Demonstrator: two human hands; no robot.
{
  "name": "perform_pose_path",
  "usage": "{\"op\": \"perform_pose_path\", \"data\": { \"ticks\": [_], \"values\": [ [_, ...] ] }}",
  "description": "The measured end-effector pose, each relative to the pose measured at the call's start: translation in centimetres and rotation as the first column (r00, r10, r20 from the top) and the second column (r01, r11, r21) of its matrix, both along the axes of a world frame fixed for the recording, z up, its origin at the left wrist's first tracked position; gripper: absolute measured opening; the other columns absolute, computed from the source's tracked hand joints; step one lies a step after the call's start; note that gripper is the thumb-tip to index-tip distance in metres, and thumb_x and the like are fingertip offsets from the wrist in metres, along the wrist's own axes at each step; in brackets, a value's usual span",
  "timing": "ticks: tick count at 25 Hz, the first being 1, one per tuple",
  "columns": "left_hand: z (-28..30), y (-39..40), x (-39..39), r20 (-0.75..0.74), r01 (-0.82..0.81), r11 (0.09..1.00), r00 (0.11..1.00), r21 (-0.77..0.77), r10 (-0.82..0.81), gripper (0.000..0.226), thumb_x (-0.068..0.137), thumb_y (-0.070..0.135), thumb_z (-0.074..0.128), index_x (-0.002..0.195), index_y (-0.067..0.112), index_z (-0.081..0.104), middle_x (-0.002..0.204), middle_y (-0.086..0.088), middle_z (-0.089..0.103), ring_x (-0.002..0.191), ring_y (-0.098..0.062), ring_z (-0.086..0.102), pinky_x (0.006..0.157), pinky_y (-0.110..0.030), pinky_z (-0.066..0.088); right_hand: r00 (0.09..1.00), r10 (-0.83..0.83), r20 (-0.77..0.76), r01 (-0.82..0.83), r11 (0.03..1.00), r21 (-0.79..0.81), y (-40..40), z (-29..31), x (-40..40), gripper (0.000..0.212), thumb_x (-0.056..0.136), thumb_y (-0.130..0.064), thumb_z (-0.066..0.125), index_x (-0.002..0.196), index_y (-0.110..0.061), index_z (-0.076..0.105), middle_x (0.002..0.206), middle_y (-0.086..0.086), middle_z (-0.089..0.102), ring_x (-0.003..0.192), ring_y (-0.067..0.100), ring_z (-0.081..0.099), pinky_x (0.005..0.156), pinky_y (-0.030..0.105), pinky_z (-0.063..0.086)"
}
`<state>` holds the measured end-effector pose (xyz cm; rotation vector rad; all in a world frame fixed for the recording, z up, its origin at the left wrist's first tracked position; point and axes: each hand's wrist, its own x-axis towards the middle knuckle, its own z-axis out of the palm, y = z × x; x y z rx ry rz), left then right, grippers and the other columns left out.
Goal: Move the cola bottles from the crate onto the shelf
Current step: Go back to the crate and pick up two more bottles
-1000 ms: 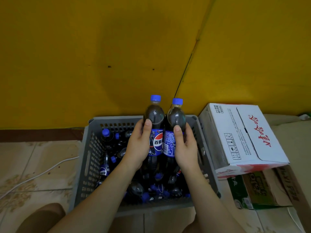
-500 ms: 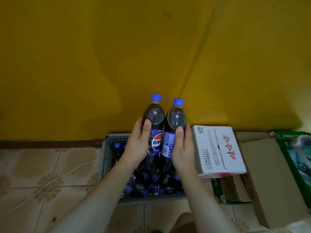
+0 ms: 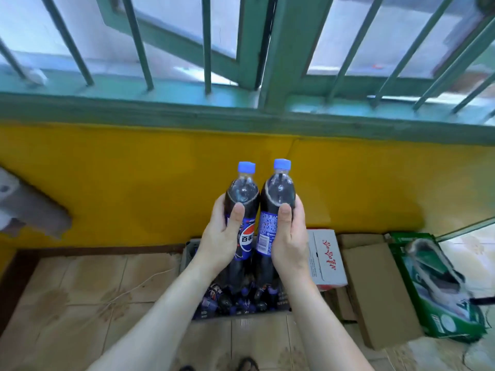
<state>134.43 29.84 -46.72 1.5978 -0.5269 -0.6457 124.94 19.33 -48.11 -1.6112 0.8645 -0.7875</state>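
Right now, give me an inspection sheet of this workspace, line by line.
Surface: tiled floor, stained.
Job's things: two cola bottles upright, side by side, raised above the crate; more bottles lie in it. Shelf: nothing seen.
Clutter: white carton, flat cardboard, green box.
Grippers: left hand and right hand each grip one bottle.
Cables: white cord on the floor.
Surroundings: yellow wall, green barred window.

Up they come: my left hand [image 3: 223, 238] and right hand [image 3: 290, 236] have lifted the two cola bottles [image 3: 242, 210] well clear of the crate [image 3: 188, 253], which now sits far below. My view has tipped up, and a green barred window [image 3: 241, 62] has appeared above the yellow wall.
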Motion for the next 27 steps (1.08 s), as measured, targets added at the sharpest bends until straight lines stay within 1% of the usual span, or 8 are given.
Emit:
{"op": "perform_pose_path", "data": {
  "ticks": [3,5,8,10,13,20,23,27],
  "values": [
    [4.7,1.1,-0.1,0.010,-0.023,0.999,1.000,-0.037,0.023,0.049,0.096,0.056,0.041,0.137,0.029,0.046,0.128,0.016,0.064,0.116,0.000,0.062,0.098,-0.027,0.052,1.000,0.023,0.014,-0.023,1.000,-0.014,1.6,4.7,-0.3,0.059,0.101,-0.061,0.035,0.152,-0.031,0.037,0.142,-0.016,0.057,0.131,0.005,0.054,0.108,0.045,0.047],
    [6.9,2.0,0.1,0.018,-0.029,0.998,0.999,-0.051,0.030,0.054,0.094,0.060,0.041,0.137,0.028,0.047,0.126,0.012,0.066,0.114,-0.004,0.064,0.098,-0.035,0.054,0.999,0.032,0.011,-0.031,0.999,-0.035,2.7,7.0,-0.4,0.058,0.102,-0.059,0.034,0.152,-0.031,0.037,0.140,-0.018,0.058,0.129,0.001,0.054,0.107,0.038,0.048],
    [9.2,3.6,0.1,0.038,-0.026,0.997,0.999,-0.071,0.028,0.053,0.093,0.061,0.042,0.135,0.029,0.048,0.122,0.012,0.068,0.109,-0.006,0.067,0.092,-0.037,0.058,0.999,0.052,0.017,-0.051,0.997,-0.063,4.2,9.5,-0.7,0.052,0.106,-0.053,0.032,0.152,-0.030,0.037,0.137,-0.023,0.058,0.126,-0.007,0.052,0.102,0.021,0.046],
    [10.4,4.7,0.0,0.048,-0.036,0.995,0.998,-0.093,0.040,0.051,0.093,0.060,0.043,0.133,0.029,0.049,0.119,0.011,0.069,0.107,-0.007,0.068,0.090,-0.037,0.059,0.997,0.067,0.026,-0.065,0.995,-0.070,5.3,10.8,-0.8,0.051,0.105,-0.050,0.032,0.151,-0.031,0.038,0.131,-0.033,0.056,0.122,-0.014,0.051,0.095,0.008,0.042],
    [12.0,6.3,-0.3,0.040,-0.053,0.992,0.998,-0.118,0.058,0.048,0.093,0.059,0.043,0.130,0.028,0.050,0.116,0.009,0.071,0.105,-0.008,0.070,0.090,-0.039,0.059,0.994,0.097,0.048,-0.094,0.994,-0.050,7.0,12.2,-0.8,0.051,0.103,-0.052,0.033,0.150,-0.034,0.039,0.120,-0.047,0.053,0.117,-0.022,0.049,0.087,0.000,0.039],
    [14.9,9.9,-1.5,0.057,-0.222,0.962,0.971,-0.157,0.233,0.049,0.091,0.062,0.043,0.129,0.031,0.049,0.116,0.012,0.070,0.106,-0.006,0.068,0.092,-0.036,0.057,0.961,0.250,0.115,-0.245,0.968,-0.057,9.3,15.2,0.1,0.052,0.101,-0.051,0.034,0.150,-0.034,0.038,0.121,-0.039,0.057,0.113,-0.021,0.052,0.086,0.003,0.042],
    [16.4,11.4,-2.1,0.034,-0.342,0.920,0.935,-0.191,0.354,0.045,0.092,0.059,0.045,0.129,0.033,0.050,0.117,0.011,0.070,0.107,-0.008,0.069,0.090,-0.033,0.056,0.912,0.377,0.163,-0.374,0.926,-0.046,9.9,16.1,1.1,0.051,0.101,-0.052,0.034,0.148,-0.034,0.040,0.120,-0.034,0.063,0.114,-0.010,0.059,0.087,0.013,0.048],
    [18.0,13.9,-4.1,0.021,-0.523,0.816,0.839,-0.247,0.544,0.038,0.095,0.054,0.047,0.127,0.036,0.052,0.118,0.012,0.070,0.109,-0.009,0.068,0.093,-0.035,0.055,0.821,0.540,0.183,-0.533,0.841,-0.092,11.4,17.1,1.9,0.049,0.103,-0.056,0.036,0.148,-0.035,0.039,0.130,-0.022,0.063,0.119,0.001,0.061,0.097,0.030,0.051]
  ]
}}
